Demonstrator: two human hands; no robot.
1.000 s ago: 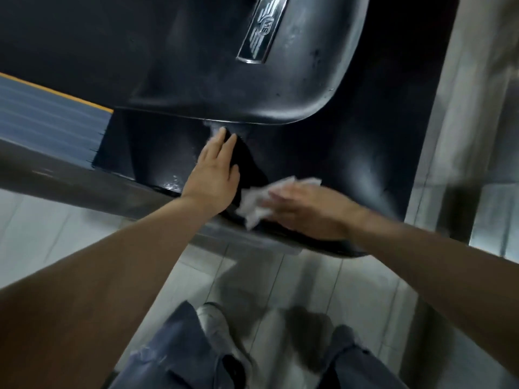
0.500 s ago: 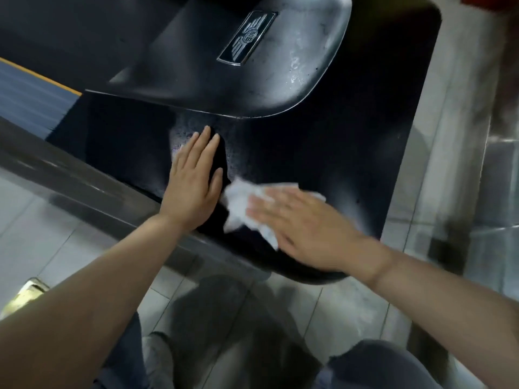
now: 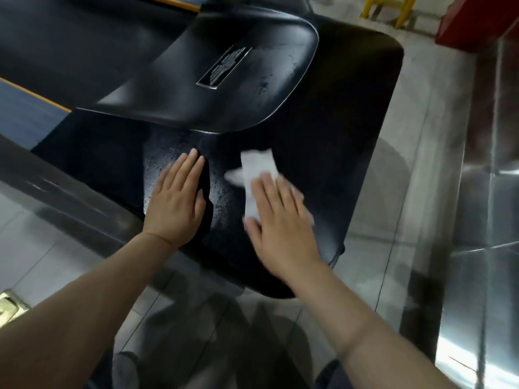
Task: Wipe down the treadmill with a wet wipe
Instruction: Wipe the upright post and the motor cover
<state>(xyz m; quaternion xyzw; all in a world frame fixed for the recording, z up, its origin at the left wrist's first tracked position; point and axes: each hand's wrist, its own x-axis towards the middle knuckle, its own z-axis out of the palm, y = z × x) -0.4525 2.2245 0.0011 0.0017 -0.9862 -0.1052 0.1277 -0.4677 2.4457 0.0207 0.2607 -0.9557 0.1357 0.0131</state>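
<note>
wipe point(image 3: 258, 167) pressed flat under straight fingers of right hand point(image 3: 280, 220), centre of frame, on black treadmill cover point(image 3: 351, 130) | left hand point(image 3: 175, 203) laid flat, holding nothing, just left | wipe judged light, limp, damp, prone to bunching; best pinned under a spread palm | cover judged stiff, slick where beaded wet

White wipe point(image 3: 258, 169) on speckled black treadmill point(image 3: 351, 141).

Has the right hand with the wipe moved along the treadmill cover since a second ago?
Yes. The right hand has slid the wet wipe away from the near edge, up the black cover toward the raised housing.
</note>
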